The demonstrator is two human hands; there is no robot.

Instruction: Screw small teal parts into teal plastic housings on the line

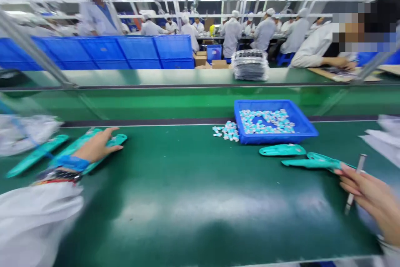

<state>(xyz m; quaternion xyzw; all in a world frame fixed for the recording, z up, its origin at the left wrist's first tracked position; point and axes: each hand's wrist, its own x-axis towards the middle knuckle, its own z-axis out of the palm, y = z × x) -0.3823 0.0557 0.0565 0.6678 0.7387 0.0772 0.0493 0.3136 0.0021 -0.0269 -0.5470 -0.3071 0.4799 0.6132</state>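
My left hand (98,146) is on the left of the green bench, over long teal plastic shells (75,147), thumb and forefinger apart. Another teal shell (37,156) lies to its left, and the end of one more (118,139) shows beyond the fingers. At the right, my right hand (368,188) is closed around a slim silvery pen-like tool (361,162), which slants across the fingers. Its fingertips meet the end of a teal shell (326,161), though whether they pinch it I cannot tell. Another teal shell (283,150) lies just beyond.
A blue tray (275,138) of small teal-and-white pieces stands at the back, with a loose pile (230,131) beside it. Clear plastic bags (28,133) lie far left. Behind the green partition, a wrapped stack (250,65) sits on a ledge, and a co-worker (315,48) leans in.
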